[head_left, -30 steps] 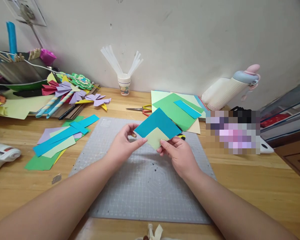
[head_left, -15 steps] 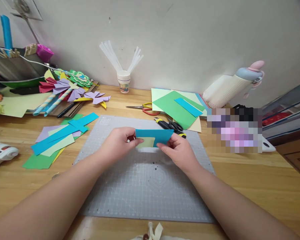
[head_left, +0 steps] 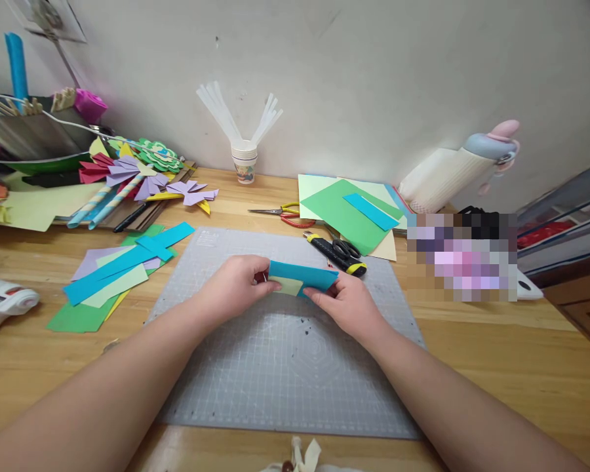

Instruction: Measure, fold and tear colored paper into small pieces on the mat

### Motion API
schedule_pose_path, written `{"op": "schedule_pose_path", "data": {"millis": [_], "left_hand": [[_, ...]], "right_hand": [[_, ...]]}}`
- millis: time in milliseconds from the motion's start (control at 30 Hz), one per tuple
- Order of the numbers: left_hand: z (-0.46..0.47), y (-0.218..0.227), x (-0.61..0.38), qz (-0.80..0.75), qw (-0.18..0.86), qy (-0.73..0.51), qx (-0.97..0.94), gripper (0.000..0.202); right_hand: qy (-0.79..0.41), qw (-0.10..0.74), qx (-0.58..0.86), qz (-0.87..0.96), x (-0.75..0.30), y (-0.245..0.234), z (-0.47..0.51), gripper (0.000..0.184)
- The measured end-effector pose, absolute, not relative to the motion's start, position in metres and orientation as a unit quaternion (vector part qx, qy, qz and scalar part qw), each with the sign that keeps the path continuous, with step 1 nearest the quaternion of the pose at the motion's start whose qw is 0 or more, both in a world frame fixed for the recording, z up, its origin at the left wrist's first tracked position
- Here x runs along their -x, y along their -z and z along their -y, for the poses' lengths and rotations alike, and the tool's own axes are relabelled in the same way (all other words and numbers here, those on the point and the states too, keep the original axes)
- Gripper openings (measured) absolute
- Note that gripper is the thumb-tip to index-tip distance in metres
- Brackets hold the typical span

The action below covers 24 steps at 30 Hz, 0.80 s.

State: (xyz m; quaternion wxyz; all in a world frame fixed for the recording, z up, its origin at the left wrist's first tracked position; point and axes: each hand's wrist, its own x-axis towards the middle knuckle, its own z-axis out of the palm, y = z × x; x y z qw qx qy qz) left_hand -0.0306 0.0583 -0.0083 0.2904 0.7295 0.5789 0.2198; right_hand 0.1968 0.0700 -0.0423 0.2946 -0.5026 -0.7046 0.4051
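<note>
Blue paper (head_left: 303, 271), pale-green patch (head_left: 286, 286) showing, up between hands, above gray cutting mat (head_left: 255, 367). Left hand (head_left: 239, 282) and right hand (head_left: 350, 301) pinch opposite ends, thumbs nearside, prob to keep it steady. Utility knife (head_left: 323, 246) just beyond right hand, likely parked for elbow room.

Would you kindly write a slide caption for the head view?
Left hand and right hand hold blue paper above a grey mat, a cutter lying beyond.

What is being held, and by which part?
Blue and pale-yellow paper, by its opposite ends: the left hand pinches the left end, the right hand the right.
</note>
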Motion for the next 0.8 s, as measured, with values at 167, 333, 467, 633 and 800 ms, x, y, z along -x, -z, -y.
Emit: {"op": "schedule_pose_path", "data": {"millis": [167,333,467,633,800], "left_hand": [[-0.061,0.012,0.032,-0.577,0.314,-0.213,-0.723,0.017],[-0.060,0.014,0.030,-0.593,0.327,-0.213,-0.704,0.024],[-0.064,0.008,0.038,-0.632,0.315,-0.213,-0.675,0.032],[-0.093,-0.005,0.075,-0.714,0.299,-0.176,-0.609,0.035],[-0.140,-0.016,0.105,-0.739,0.324,-0.081,-0.585,0.033]], "right_hand": [[-0.403,0.287,0.510,0.704,-0.197,0.043,-0.070,0.018],[-0.404,0.289,0.509,0.703,-0.196,0.040,-0.069,0.022],[-0.435,0.318,0.490,0.685,-0.195,0.034,-0.067,0.026],[-0.448,0.351,0.497,0.655,-0.193,0.033,-0.065,0.024],[-0.445,0.299,0.473,0.699,-0.186,0.034,-0.058,0.017]]}}
